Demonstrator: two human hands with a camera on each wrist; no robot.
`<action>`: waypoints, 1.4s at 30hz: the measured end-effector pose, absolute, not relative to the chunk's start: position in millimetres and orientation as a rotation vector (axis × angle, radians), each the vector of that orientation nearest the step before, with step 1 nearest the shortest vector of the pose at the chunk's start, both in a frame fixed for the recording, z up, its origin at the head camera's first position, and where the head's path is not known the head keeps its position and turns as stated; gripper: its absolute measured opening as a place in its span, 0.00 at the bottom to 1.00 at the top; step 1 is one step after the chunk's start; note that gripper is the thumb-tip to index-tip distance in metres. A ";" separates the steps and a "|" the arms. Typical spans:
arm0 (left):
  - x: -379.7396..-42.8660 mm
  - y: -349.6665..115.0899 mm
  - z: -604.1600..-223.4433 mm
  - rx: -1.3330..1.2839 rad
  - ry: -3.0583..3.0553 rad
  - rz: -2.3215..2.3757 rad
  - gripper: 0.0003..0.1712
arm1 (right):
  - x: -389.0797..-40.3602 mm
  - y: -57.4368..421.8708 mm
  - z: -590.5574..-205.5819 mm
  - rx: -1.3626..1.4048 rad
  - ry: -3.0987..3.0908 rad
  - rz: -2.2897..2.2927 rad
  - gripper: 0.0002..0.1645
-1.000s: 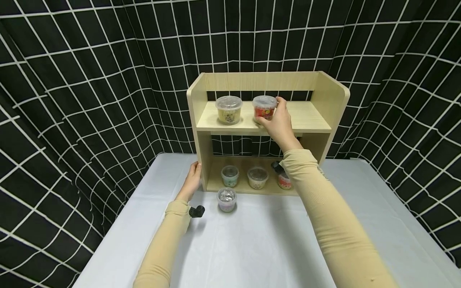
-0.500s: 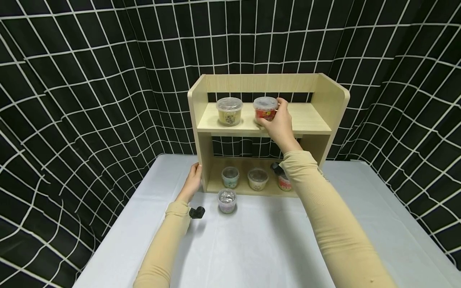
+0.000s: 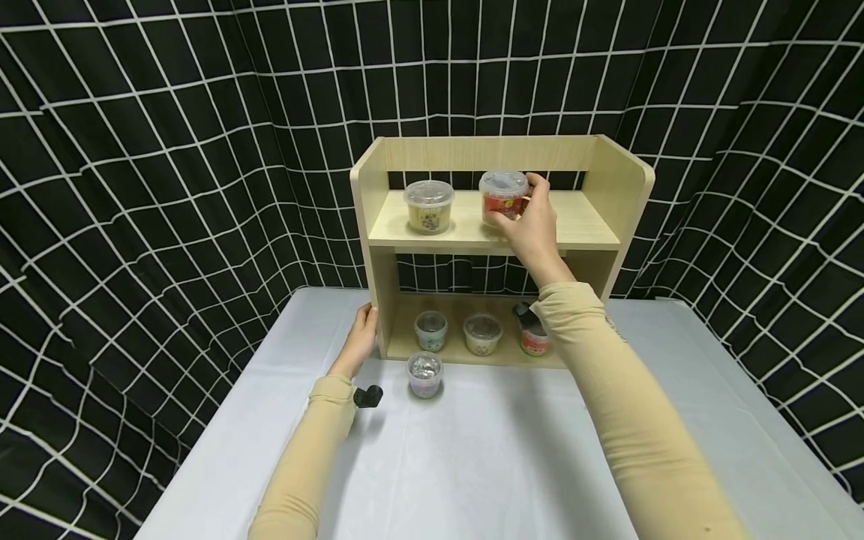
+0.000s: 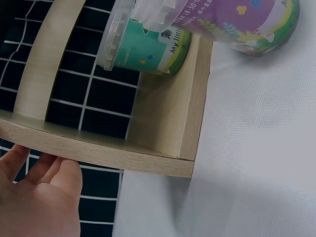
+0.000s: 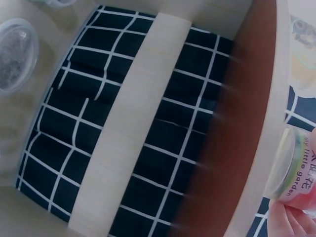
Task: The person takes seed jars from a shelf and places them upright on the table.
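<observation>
My right hand point(image 3: 533, 236) grips a round plastic tub with a red label point(image 3: 502, 204) and a clear lid, thumb on its near side and fingers on its right. The tub hangs close over the upper board of a small wooden shelf point(image 3: 567, 246). In the right wrist view, the tub's pink-red label point(image 5: 302, 175) and some fingers point(image 5: 289, 219) show at the right edge. My left hand point(image 3: 358, 341) rests against the shelf's left side panel; in the left wrist view, its straight fingers point(image 4: 66, 180) touch the panel's outer side. A yellow-labelled tub point(image 3: 430, 210) stands left of the red one.
On the lower board stand a teal tub point(image 3: 431, 332), a cream tub point(image 3: 482, 335) and a pink-red tub point(image 3: 534, 341), partly covered by the right wrist's camera. A purple-labelled tub point(image 3: 424, 376) stands on the white tablecloth point(image 3: 459, 465) before the shelf. Black gridded cloth point(image 3: 445, 82) surrounds the table.
My right hand and the red-labelled tub have moved up a little and slightly to the right. The left hand stays at the side panel.
</observation>
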State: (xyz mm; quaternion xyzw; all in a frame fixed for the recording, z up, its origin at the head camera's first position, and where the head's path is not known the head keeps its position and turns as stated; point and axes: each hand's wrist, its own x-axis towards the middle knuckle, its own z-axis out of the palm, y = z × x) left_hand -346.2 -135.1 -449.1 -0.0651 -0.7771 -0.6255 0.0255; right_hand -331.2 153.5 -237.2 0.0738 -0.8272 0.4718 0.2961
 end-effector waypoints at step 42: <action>-344.8 -134.1 -451.5 -0.154 -2.417 -1.921 0.32 | -251.4 130.6 -299.0 0.536 -1.938 1.375 0.46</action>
